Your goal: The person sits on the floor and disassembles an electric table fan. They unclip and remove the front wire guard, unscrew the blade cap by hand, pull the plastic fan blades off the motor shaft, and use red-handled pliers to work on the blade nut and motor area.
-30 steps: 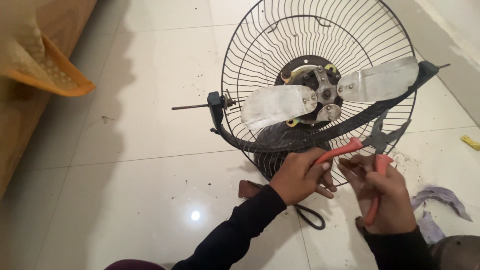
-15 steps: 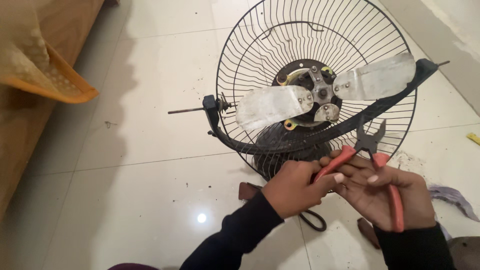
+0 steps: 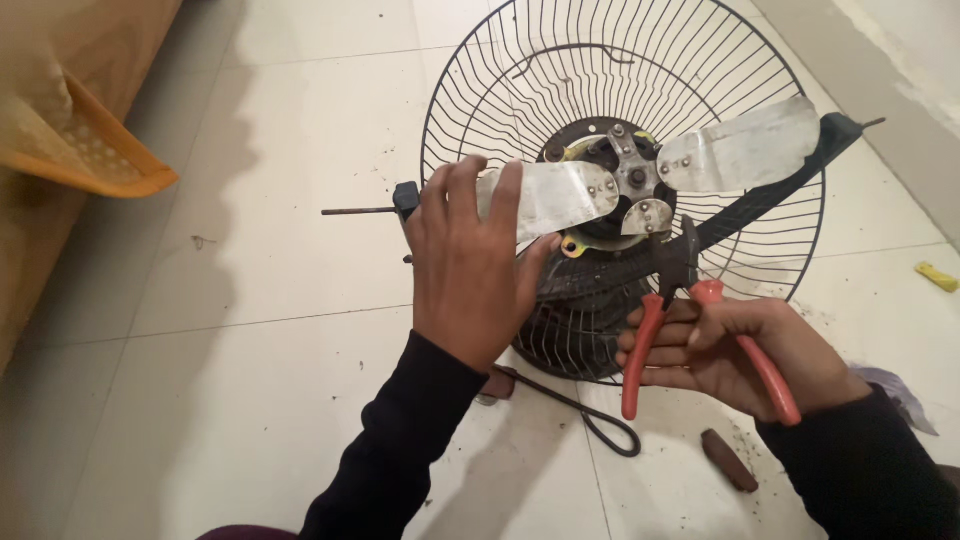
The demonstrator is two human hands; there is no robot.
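Observation:
A fan lies on the tiled floor with its black wire guard (image 3: 760,70) facing up. Its metal blades meet at a hub (image 3: 632,178). My left hand (image 3: 470,265) grips the left blade (image 3: 560,195) by its outer end, fingers curled over the edge. My right hand (image 3: 740,350) holds red-handled pliers (image 3: 665,320), their dark jaws pointing up at the small lower blade stub (image 3: 648,216) just below the hub. The right blade (image 3: 745,150) sticks out free. A dark curved bracket (image 3: 760,200) crosses under the blades.
A black cord (image 3: 600,425) loops on the floor below the fan. A small brown piece (image 3: 728,460) lies near my right wrist. An orange basket (image 3: 95,150) sits at the far left, a yellow scrap (image 3: 936,276) at the far right. A thin rod (image 3: 360,211) juts left.
My left hand has let go of the pliers and moved up onto the left blade. My right hand has lifted the pliers toward the hub. The view has moved closer.

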